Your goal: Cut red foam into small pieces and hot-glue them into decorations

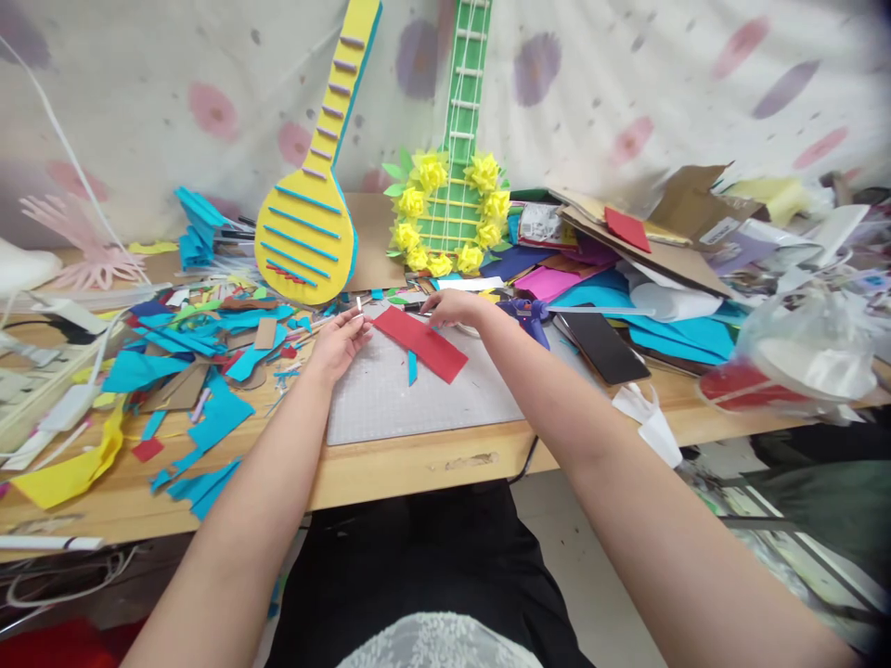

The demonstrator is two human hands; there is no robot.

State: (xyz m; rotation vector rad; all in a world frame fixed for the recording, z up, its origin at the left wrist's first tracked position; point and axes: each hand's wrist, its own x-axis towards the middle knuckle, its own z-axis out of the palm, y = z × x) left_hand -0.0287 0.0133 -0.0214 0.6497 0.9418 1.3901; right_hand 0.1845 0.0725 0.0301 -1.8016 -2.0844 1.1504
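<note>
My left hand (pixel 340 345) is over the left edge of the grey cutting mat (pixel 445 417), its fingers pinching a short thin white stick (pixel 359 304). A red paper strip (pixel 421 343) lies slantwise on the mat, just right of that hand. My right hand (pixel 454 308) reaches over the strip's far side, fingers curved downward and apart, near a dark slim tool (pixel 415 307); nothing shows in its grasp. A narrow blue strip (pixel 412 368) sticks out beside the red one. Behind stand a yellow paper guitar (pixel 306 241) and a green guitar (pixel 459 199) ringed with yellow paper flowers.
Blue, brown and yellow scraps (pixel 215 353) cover the table's left side. To the right are a blue glue gun (pixel 529 318), a black phone (pixel 602 343), stacked paper and cardboard (pixel 668 241) and a plastic-wrapped cup (pixel 752 385). A power strip (pixel 56 399) sits far left.
</note>
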